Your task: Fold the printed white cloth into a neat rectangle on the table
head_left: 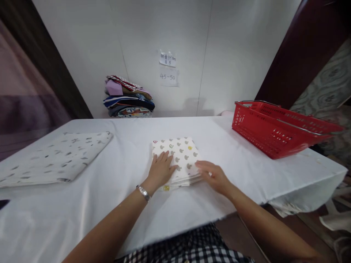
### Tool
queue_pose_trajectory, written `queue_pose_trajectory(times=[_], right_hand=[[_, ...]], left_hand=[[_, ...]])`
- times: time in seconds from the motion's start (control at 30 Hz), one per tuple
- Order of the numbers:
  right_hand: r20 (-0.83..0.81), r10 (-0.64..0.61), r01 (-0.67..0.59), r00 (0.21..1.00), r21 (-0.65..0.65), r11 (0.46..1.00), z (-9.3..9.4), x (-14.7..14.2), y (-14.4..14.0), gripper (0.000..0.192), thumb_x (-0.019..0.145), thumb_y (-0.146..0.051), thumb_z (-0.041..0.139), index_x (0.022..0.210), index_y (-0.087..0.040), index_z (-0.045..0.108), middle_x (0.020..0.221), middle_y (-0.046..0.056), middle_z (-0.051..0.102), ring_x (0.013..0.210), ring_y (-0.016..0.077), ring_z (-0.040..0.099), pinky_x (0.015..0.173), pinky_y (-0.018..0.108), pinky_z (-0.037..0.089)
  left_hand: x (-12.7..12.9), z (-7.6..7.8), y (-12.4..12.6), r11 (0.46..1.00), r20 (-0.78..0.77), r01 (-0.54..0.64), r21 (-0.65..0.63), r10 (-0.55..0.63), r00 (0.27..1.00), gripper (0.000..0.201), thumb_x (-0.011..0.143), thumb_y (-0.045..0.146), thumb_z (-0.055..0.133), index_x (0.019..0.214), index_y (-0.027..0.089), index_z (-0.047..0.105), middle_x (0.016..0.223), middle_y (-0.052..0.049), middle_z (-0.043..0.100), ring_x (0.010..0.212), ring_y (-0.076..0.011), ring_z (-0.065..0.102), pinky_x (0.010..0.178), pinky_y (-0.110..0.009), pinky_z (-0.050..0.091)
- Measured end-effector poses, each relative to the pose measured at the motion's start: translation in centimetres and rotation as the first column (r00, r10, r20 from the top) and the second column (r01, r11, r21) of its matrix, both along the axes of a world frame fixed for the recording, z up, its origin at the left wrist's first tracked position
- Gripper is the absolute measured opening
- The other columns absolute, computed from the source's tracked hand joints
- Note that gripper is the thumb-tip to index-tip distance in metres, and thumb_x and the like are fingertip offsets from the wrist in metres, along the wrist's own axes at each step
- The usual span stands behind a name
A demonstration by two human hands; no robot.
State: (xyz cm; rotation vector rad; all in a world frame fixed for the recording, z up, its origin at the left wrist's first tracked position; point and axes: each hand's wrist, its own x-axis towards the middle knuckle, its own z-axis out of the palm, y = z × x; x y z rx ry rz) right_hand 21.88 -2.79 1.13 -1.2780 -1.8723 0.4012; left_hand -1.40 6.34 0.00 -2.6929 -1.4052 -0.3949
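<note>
Lying near the middle of the white tablecloth [120, 212], in front of the person, the folded cloth [183, 155] is pale, with grey prints and a few coloured ones. It is folded into several layers, which are visible along its near edge. Its outline is close to a square, so I do not find a clear long axis. At the near left corner, a lower layer with a yellow print comes out a little past the top one.

The left hand [161, 171] is the nearer one, because it rests directly upon the cloth: the palm is down on the left part, the fingers are extended and point away from the body, and the thumb is spread toward the right. The right hand [215, 178] is at the right edge, near the closer corner. For its fingers, the cloth lies to the left. These fingers are loosely bent and a little blurred; whether they pinch the edge or only touch it, I cannot tell.

Farther out, another patterned cloth [59, 157] lies flat to the left, well apart. A pile of fabrics [128, 100] stands behind, against the wall, and a red basket [255, 126] stands at the far right.
</note>
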Motion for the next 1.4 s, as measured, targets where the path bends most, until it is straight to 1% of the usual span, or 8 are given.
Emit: queue_pose_trajectory(times=[0.07, 0.13, 0.3, 0.5, 0.6, 0.77, 1.07, 1.4], right_hand=[[-0.209, -0.209, 0.169, 0.955, -0.195, 0.966, -0.3, 2.2, 0.9, 0.025, 0.084, -0.035, 0.051, 0.096, -0.021, 0.066, 0.099, 0.007, 0.069, 0.094, 0.0204, 0.062, 0.084, 0.038, 0.049], [-0.303, -0.348, 0.211, 0.887, -0.404, 0.89, -0.8, 3.5, 1.7, 0.023, 0.079, -0.037, 0.054, 0.088, -0.019, 0.066, 0.089, 0.006, 0.069, 0.08, 0.0181, 0.064, 0.067, 0.031, 0.052], [-0.215, -0.425, 0.206, 0.879, -0.634, 0.746, -1.2, 3.9, 2.7, 0.027, 0.078, -0.041, 0.054, 0.065, -0.017, 0.057, 0.066, 0.002, 0.062, 0.048, 0.0094, 0.052, 0.042, 0.021, 0.039], [-0.028, -0.306, 0.229, 0.952, -0.598, 0.768, 0.0, 3.8, 3.0, 0.033, 0.08, -0.046, 0.052, 0.062, -0.018, 0.054, 0.057, -0.001, 0.056, 0.043, 0.0075, 0.045, 0.042, 0.021, 0.033], [-0.133, -0.217, 0.1, 0.967, -0.585, 0.805, 0.5, 4.1, 2.3, 0.028, 0.078, -0.045, 0.055, 0.085, -0.018, 0.059, 0.073, 0.0, 0.059, 0.053, 0.009, 0.051, 0.044, 0.02, 0.037], [-0.175, -0.067, -0.031, 0.982, -0.503, 0.864, -0.7, 4.5, 0.6, 0.05, 0.068, -0.039, 0.068, 0.113, -0.021, 0.055, 0.086, -0.001, 0.057, 0.061, 0.0086, 0.049, 0.055, 0.022, 0.041], [-0.031, -0.136, 0.123, 0.99, -0.269, 0.955, -2.2, 3.2, 0.3, 0.03, 0.074, -0.033, 0.061, 0.102, -0.023, 0.063, 0.085, 0.0, 0.058, 0.065, 0.0117, 0.049, 0.065, 0.026, 0.042], [0.154, -0.362, 0.384, 0.919, -0.15, 0.911, -2.8, 1.9, -0.1, 0.011, 0.072, -0.02, 0.05, 0.081, -0.022, 0.057, 0.068, -0.003, 0.054, 0.061, 0.0129, 0.048, 0.058, 0.024, 0.036]], left_hand=[[0.1, -0.3, -0.9, 0.998, 0.007, 0.07, -0.006, -0.07, 0.998, 0.047, 0.091, 0.046, 0.035, 0.129, 0.02, 0.047, 0.143, -0.009, 0.037, 0.133, -0.0282, 0.029, 0.106, -0.051, 0.023], [0.2, -0.7, -1.5, 0.992, 0.025, 0.124, -0.005, -0.124, 0.992, 0.046, 0.093, 0.045, 0.032, 0.13, 0.021, 0.045, 0.142, -0.007, 0.039, 0.132, -0.0267, 0.031, 0.106, -0.051, 0.024], [0.2, -1.3, -2.0, 0.99, 0.051, 0.139, 0.006, -0.139, 0.989, 0.044, 0.093, 0.041, 0.031, 0.13, 0.02, 0.046, 0.141, -0.007, 0.041, 0.131, -0.0269, 0.032, 0.106, -0.052, 0.023], [0.2, -1.1, -2.0, 0.991, 0.055, 0.136, 0.011, -0.136, 0.989, 0.044, 0.094, 0.04, 0.031, 0.13, 0.02, 0.047, 0.141, -0.007, 0.041, 0.131, -0.0269, 0.032, 0.106, -0.052, 0.023], [0.2, -1.1, -2.1, 0.991, 0.065, 0.134, 0.021, -0.135, 0.989, 0.044, 0.093, 0.04, 0.032, 0.13, 0.021, 0.047, 0.141, -0.006, 0.041, 0.131, -0.0267, 0.033, 0.107, -0.052, 0.023], [0.2, -1.1, -2.1, 0.991, 0.048, 0.132, 0.019, -0.133, 0.99, 0.045, 0.094, 0.04, 0.03, 0.13, 0.019, 0.046, 0.141, -0.008, 0.041, 0.131, -0.0272, 0.032, 0.106, -0.052, 0.023], [0.2, -0.9, -2.2, 0.992, 0.044, 0.124, -0.002, -0.124, 0.991, 0.045, 0.094, 0.039, 0.03, 0.13, 0.019, 0.046, 0.141, -0.007, 0.041, 0.131, -0.0271, 0.032, 0.107, -0.051, 0.022], [0.1, -1.3, -2.3, 0.988, 0.116, 0.149, 0.042, -0.153, 0.981, 0.042, 0.093, 0.039, 0.033, 0.127, 0.021, 0.049, 0.138, -0.008, 0.044, 0.128, -0.0281, 0.035, 0.105, -0.053, 0.025]])
